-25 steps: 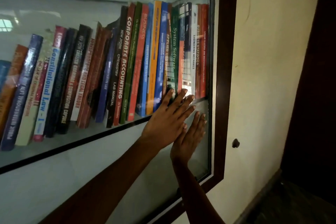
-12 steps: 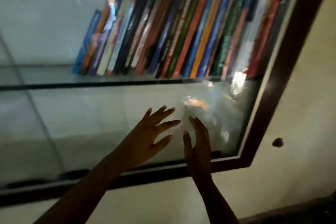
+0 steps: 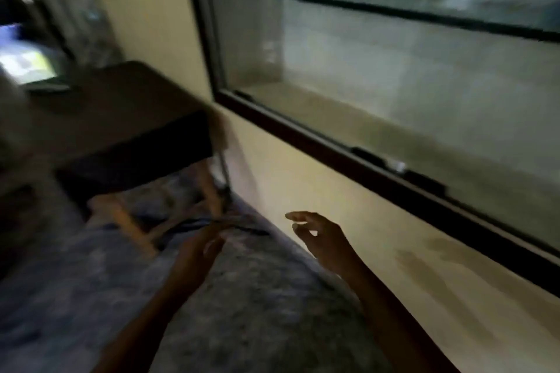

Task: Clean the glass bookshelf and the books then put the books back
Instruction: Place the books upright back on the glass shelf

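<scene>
Below the sill of the glass-fronted bookshelf with its dark brown frame (image 3: 333, 157), both my hands hang in the air, touching nothing. My right hand (image 3: 325, 241) is near the cream wall (image 3: 454, 297), its fingers loosely curved and apart, with a gap between thumb and forefinger. My left hand (image 3: 198, 254) is further left over the mottled grey floor (image 3: 242, 312). It is blurred, but its fingers look stretched out, close together and empty. The shelf is up and to the right. The part I can see behind the pane is bare, and no books are in view.

My worry is speed. Everything is smeared, so I judge my head and arms are swinging fast toward the dark flat-topped table with pale wooden legs (image 3: 121, 118) on the left. Its near corner juts close to the shelf frame, and a careless reach could crack my knuckles on it. Thin dark strands, perhaps cords, lie on the floor by the table leg, though they are too blurred to be sure, and they could catch a foot. I carry no cloth, so any touch on the glass just leaves smudges.
</scene>
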`<move>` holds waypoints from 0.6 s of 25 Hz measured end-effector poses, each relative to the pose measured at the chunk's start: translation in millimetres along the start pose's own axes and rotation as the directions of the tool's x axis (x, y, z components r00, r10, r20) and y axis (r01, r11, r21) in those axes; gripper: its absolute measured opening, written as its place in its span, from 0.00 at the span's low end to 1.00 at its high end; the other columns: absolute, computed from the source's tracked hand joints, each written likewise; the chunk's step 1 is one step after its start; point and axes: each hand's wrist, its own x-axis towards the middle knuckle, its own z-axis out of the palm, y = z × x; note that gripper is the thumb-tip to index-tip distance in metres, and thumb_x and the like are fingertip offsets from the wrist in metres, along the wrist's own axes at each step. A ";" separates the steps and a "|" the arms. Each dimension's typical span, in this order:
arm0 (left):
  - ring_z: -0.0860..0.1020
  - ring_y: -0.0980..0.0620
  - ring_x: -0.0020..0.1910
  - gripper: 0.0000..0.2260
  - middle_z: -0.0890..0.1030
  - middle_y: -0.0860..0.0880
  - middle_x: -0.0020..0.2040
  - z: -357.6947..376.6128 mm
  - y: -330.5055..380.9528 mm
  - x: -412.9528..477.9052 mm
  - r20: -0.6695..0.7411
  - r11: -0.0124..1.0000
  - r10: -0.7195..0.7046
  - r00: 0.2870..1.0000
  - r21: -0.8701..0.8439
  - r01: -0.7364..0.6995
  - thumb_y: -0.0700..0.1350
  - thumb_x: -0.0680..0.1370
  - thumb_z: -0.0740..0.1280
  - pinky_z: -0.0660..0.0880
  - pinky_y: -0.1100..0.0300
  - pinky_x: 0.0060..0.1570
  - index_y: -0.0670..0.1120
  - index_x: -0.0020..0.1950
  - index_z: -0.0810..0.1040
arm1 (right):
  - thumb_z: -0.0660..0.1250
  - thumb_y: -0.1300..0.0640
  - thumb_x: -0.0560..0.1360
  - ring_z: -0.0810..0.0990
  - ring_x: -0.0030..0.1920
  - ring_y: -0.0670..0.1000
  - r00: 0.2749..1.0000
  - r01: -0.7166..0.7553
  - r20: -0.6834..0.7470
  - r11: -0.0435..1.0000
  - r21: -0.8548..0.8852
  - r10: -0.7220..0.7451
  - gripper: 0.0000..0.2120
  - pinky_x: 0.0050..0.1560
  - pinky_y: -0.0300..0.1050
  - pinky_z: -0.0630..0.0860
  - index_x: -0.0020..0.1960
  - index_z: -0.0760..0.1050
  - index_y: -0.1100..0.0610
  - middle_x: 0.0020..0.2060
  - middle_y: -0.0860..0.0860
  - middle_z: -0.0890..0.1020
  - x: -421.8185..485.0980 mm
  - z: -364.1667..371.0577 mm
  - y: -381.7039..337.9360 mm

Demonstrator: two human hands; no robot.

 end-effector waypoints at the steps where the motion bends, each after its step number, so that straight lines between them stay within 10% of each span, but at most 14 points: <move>1: 0.77 0.49 0.55 0.10 0.77 0.48 0.54 -27.2 -35.5 -22.6 -0.052 0.994 -0.107 0.993 -0.005 0.107 0.38 0.78 0.64 0.66 0.74 0.49 0.46 0.57 0.76 | 0.63 0.60 0.78 0.78 0.56 0.47 0.992 0.022 0.126 0.999 -0.027 -0.019 0.11 0.52 0.31 0.71 0.59 0.77 0.55 0.55 0.48 0.80 12.3 44.7 -13.2; 6: 0.78 0.61 0.50 0.11 0.78 0.47 0.55 -145.7 -163.5 -168.9 -0.241 0.787 -0.616 0.750 -0.142 0.600 0.36 0.78 0.63 0.70 0.73 0.46 0.44 0.59 0.77 | 0.63 0.58 0.78 0.74 0.44 0.34 0.761 0.131 0.646 0.989 -0.063 -0.059 0.13 0.44 0.23 0.66 0.61 0.77 0.60 0.53 0.54 0.81 23.1 275.1 -77.9; 11: 0.77 0.44 0.57 0.11 0.78 0.42 0.58 -207.4 -270.5 -311.9 -0.261 0.507 -0.857 0.445 -0.266 0.820 0.36 0.78 0.63 0.70 0.54 0.54 0.41 0.60 0.78 | 0.60 0.58 0.80 0.76 0.57 0.49 0.446 0.219 0.892 0.957 -0.188 0.073 0.14 0.46 0.27 0.66 0.64 0.75 0.59 0.61 0.55 0.78 -12.3 450.7 -92.5; 15: 0.78 0.46 0.52 0.10 0.78 0.40 0.57 -224.5 -321.4 -357.0 -0.183 0.314 -0.948 0.260 -0.422 0.850 0.36 0.80 0.60 0.75 0.69 0.40 0.44 0.59 0.75 | 0.60 0.59 0.80 0.77 0.59 0.53 0.469 0.158 0.846 0.918 -0.363 0.254 0.13 0.52 0.33 0.68 0.62 0.76 0.59 0.59 0.53 0.79 9.7 494.8 -51.3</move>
